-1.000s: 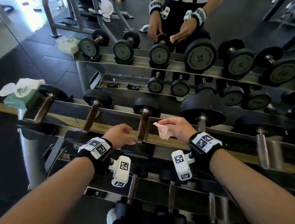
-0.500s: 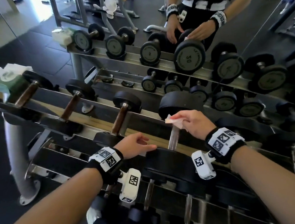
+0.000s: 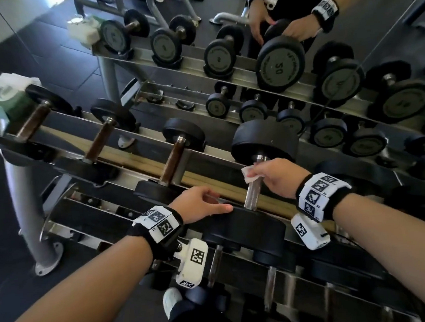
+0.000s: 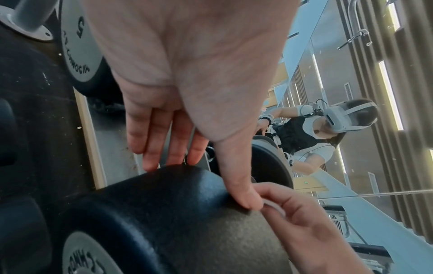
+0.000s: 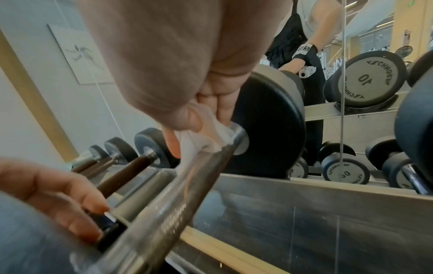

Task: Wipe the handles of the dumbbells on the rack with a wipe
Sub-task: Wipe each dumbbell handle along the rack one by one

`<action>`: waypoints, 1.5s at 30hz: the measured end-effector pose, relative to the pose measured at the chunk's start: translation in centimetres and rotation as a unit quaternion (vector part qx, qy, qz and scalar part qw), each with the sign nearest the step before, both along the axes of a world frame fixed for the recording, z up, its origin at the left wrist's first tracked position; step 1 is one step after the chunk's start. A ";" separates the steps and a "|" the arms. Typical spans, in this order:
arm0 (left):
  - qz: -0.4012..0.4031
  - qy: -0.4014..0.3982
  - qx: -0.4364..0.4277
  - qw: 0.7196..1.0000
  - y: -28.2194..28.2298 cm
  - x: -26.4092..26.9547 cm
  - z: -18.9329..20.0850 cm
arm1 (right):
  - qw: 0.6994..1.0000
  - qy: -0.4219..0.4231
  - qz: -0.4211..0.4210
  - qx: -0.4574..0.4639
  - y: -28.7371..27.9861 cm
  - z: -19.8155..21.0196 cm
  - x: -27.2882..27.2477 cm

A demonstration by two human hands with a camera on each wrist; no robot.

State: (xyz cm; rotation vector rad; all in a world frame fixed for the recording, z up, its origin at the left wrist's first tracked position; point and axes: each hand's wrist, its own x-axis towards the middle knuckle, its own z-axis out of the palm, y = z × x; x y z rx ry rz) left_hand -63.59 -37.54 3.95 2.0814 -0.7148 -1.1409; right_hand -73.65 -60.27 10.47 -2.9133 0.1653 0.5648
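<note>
- Head view: the right hand (image 3: 279, 178) pinches a white wipe (image 3: 248, 175) around the far end of a steel handle (image 3: 252, 193), just below the far weight (image 3: 263, 141), probably so a stroke can run the whole bar toward the near end.
- The left hand (image 3: 199, 205) lies with fingers fairly straight on the near weight (image 3: 247, 226), holding nothing; likely it steadies the dumbbell against rolling on the rack (image 3: 120, 168).
- Right wrist view shows what the head view hides: the wipe (image 5: 201, 137) folds under the thumb and wraps the bar (image 5: 178, 192).
- Left wrist view shows the thumb across the weight's rim; whether it presses hard is unclear.
- Brown-handled dumbbells (image 3: 173, 161) sit to the left.
</note>
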 end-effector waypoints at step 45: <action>0.071 0.075 0.009 0.995 -0.7 -2.5 2.4 | 0.980 0.061 0.191 0.000 -3.3 -1.8 0.0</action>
